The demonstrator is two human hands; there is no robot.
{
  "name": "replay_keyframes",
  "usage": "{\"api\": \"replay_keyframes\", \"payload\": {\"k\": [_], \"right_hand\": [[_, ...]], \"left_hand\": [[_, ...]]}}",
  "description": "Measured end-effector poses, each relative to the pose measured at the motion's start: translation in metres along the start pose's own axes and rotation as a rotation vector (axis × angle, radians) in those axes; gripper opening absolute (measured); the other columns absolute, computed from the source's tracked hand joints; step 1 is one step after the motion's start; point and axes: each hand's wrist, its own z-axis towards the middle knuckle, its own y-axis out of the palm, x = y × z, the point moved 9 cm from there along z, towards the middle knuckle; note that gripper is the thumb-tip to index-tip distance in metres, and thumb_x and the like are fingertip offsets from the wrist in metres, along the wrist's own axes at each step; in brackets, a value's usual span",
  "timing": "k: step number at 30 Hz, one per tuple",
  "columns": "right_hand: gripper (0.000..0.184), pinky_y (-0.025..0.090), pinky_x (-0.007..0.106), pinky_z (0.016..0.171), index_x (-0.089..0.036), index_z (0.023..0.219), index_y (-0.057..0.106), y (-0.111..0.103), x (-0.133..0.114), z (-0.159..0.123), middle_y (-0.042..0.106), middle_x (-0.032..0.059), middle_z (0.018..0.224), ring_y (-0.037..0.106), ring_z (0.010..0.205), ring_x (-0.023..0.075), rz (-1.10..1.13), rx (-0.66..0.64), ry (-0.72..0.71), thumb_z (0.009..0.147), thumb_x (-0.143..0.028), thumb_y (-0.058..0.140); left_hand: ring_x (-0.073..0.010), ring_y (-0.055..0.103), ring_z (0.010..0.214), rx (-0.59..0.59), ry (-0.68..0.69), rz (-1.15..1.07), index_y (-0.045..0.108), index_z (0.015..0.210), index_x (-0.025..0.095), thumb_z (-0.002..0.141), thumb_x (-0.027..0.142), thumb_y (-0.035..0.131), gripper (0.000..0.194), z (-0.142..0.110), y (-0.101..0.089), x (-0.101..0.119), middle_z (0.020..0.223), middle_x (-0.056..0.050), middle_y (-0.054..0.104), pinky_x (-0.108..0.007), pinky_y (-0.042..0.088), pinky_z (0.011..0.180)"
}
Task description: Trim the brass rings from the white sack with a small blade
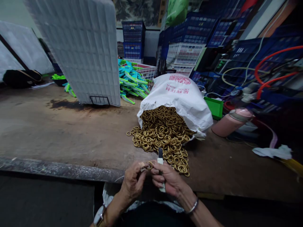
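Note:
My left hand [134, 178] pinches one brass-coloured ring [150, 165] between thumb and fingers, near the table's front edge. A pale wrap shows on one of its fingertips. Fingers of my right hand [170, 179] are closed round a knife [160, 161] with a pale handle and a dark blade pointing up and away from me. Its thumb and index fingertip meet the ring's right side; whether they grip it, I cannot tell. Just beyond both hands lies a heap of brass-coloured rings [163, 135], spilling from the mouth of a white woven sack [175, 91] with red print.
A tall white padded panel [80, 53] stands on the wooden table [71, 135]. Behind it lie turquoise and green pieces [132, 80]. To the right are a green tray [214, 107], a pink bottle [232, 122] and orange hoses [260, 75]. Blue crates [133, 34] are stacked behind.

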Motion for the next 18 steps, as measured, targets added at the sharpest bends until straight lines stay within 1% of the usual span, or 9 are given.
{"api": "replay_keyframes", "payload": {"k": [3,5,7,8,9,11,13,15,18], "right_hand": [[0.031,0.014,0.016,0.034,-0.020,0.071,0.036,0.002,0.003,0.000,0.031,-0.0116,0.052,0.014,0.036,0.0003,-0.009,-0.016,0.014,0.066,-0.033,0.064],[0.030,0.014,0.016,0.034,-0.020,0.071,0.036,0.001,0.002,0.001,0.030,-0.0115,0.052,0.013,0.036,0.0008,-0.082,0.014,0.001,0.066,-0.035,0.062],[0.026,0.015,0.017,0.034,-0.020,0.070,0.037,-0.006,-0.005,0.001,0.030,-0.0109,0.052,0.014,0.037,0.0018,-0.254,0.098,-0.048,0.069,-0.037,0.056],[0.023,0.017,0.017,0.036,-0.020,0.069,0.038,-0.010,-0.012,0.001,0.031,-0.0102,0.053,0.017,0.037,0.0025,-0.381,0.162,-0.106,0.071,-0.036,0.054],[0.019,0.021,0.018,0.038,-0.020,0.069,0.040,-0.013,-0.021,-0.001,0.033,-0.0092,0.054,0.023,0.039,0.0034,-0.526,0.229,-0.187,0.072,-0.034,0.053],[0.013,0.031,0.019,0.047,-0.019,0.074,0.046,-0.010,-0.041,-0.009,0.042,-0.0061,0.062,0.037,0.050,0.0063,-0.813,0.333,-0.387,0.073,-0.031,0.051],[0.015,0.035,0.021,0.059,-0.020,0.085,0.051,0.002,-0.049,-0.014,0.050,-0.0030,0.074,0.045,0.065,0.0095,-1.028,0.330,-0.536,0.076,-0.031,0.050],[0.018,0.035,0.022,0.062,-0.020,0.088,0.052,0.013,-0.045,-0.014,0.052,-0.0021,0.075,0.046,0.068,0.0108,-1.164,0.254,-0.572,0.080,-0.034,0.045],[0.025,0.033,0.021,0.056,-0.018,0.073,0.050,0.016,-0.035,-0.008,0.048,-0.0033,0.064,0.044,0.060,0.0102,-1.237,0.208,-0.544,0.083,-0.038,0.039]], "left_hand": [[-0.0186,0.059,0.078,-0.022,0.066,0.031,0.066,0.090,0.023,0.077,0.013,0.051,0.022,-0.001,0.001,0.002,0.083,-0.008,0.066,-0.027,0.043,0.073],[-0.0173,0.059,0.074,-0.025,0.123,0.050,0.066,0.089,0.022,0.077,0.013,0.050,0.021,-0.002,0.002,0.003,0.078,-0.007,0.066,-0.026,0.043,0.069],[-0.0163,0.058,0.070,-0.016,0.150,0.066,0.065,0.086,0.020,0.076,0.013,0.050,0.019,-0.003,0.002,0.003,0.076,-0.006,0.065,-0.025,0.043,0.066],[-0.0159,0.058,0.070,-0.009,0.134,0.071,0.064,0.085,0.019,0.076,0.013,0.050,0.018,-0.002,0.002,0.001,0.075,-0.005,0.064,-0.025,0.043,0.066],[-0.0156,0.057,0.070,-0.009,0.086,0.066,0.064,0.083,0.018,0.075,0.014,0.051,0.016,-0.002,0.002,-0.003,0.075,-0.005,0.064,-0.025,0.043,0.066],[-0.0146,0.056,0.067,-0.035,-0.082,0.000,0.062,0.079,0.017,0.075,0.016,0.051,0.012,-0.001,0.004,-0.014,0.072,-0.003,0.062,-0.024,0.042,0.064],[-0.0130,0.053,0.063,-0.080,-0.259,-0.146,0.061,0.075,0.016,0.075,0.019,0.051,0.010,-0.003,0.010,-0.023,0.067,0.000,0.060,-0.022,0.041,0.061],[-0.0118,0.051,0.061,-0.103,-0.395,-0.314,0.059,0.071,0.015,0.073,0.022,0.054,0.009,-0.006,0.016,-0.027,0.064,0.001,0.058,-0.021,0.040,0.059],[-0.0103,0.048,0.058,-0.097,-0.542,-0.489,0.057,0.071,0.014,0.070,0.028,0.059,0.015,-0.011,0.021,-0.033,0.062,0.001,0.056,-0.021,0.038,0.057]]}}
